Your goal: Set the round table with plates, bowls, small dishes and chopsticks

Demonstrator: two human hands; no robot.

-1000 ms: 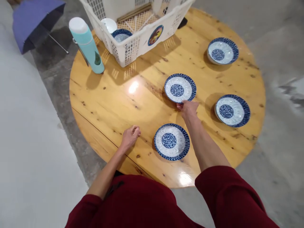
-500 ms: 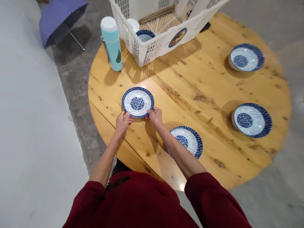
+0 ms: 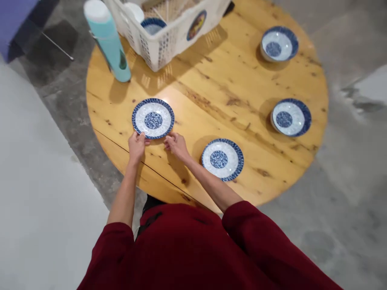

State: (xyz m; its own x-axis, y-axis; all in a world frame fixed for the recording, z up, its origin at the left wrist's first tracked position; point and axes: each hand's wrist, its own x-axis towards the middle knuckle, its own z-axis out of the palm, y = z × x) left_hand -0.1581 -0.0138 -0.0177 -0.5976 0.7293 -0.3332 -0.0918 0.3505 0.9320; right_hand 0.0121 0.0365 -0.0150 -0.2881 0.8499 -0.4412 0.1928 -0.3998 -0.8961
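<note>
A blue-and-white plate (image 3: 153, 119) lies at the near left of the round wooden table. My left hand (image 3: 137, 147) grips its near-left rim, thumb on top and fingers under the edge. Close by the near-right rim is my right hand (image 3: 177, 146), its fingers loosely bent and a little apart, with nothing visible in them. Right of that hand sits another blue-and-white dish (image 3: 222, 159), now uncovered by my forearm. Two matching bowls, an upper bowl (image 3: 278, 44) and a lower bowl (image 3: 290, 117), stand on the table's right side.
A white plastic basket (image 3: 178, 43) at the back holds a patterned bowl (image 3: 152, 25) and a white item. A turquoise bottle (image 3: 109, 44) stands left of it. The round table (image 3: 211, 96) has a seam near my body. A purple umbrella (image 3: 18, 20) is at the far left.
My right hand has come off the plate's rim and drawn slightly away. My left hand still holds the rim. The whole view has shifted, so the table appears further left and up.
</note>
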